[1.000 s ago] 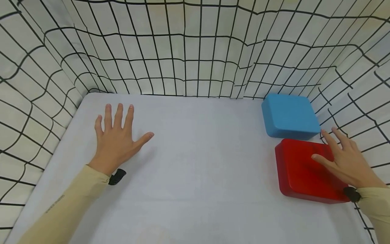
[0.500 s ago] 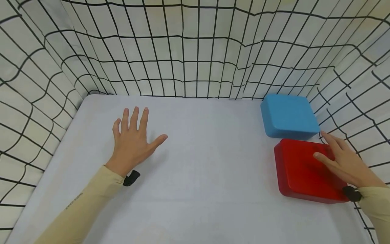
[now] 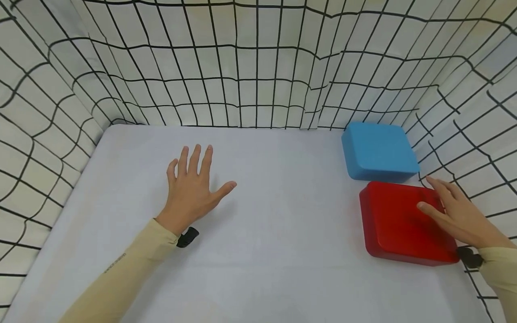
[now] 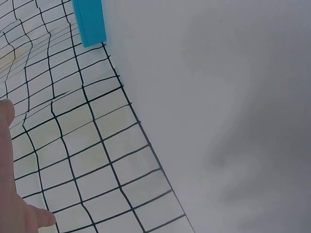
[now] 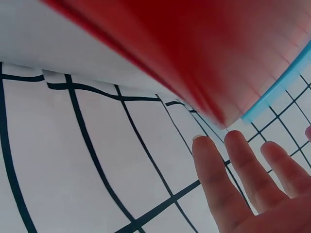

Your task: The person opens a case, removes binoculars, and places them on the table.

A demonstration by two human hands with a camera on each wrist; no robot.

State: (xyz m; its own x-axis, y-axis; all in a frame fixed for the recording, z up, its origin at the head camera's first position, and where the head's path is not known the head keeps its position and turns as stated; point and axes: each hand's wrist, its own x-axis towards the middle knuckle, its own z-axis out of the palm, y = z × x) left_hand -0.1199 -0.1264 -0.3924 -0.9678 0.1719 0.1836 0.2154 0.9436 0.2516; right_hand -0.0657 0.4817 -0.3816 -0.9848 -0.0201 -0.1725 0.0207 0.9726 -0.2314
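My left hand is held over the white table with fingers spread and nothing in its grasp. Its shadow lies on the tabletop, and part of the hand edges into the left wrist view. On the right, my right hand hovers over the right side of a red rounded box, fingers extended and thumb above its top. In the right wrist view the fingers look apart from the red box. Just behind it sits a smaller blue box, also visible in the left wrist view.
A white tabletop spreads between the hands. White walls with a black grid pattern enclose its back and both sides. Both boxes stand near the right wall.
My left hand has moved to the right over the table. The right hand's fingers have drawn closer together while it stays over the red box. Both boxes keep their places.
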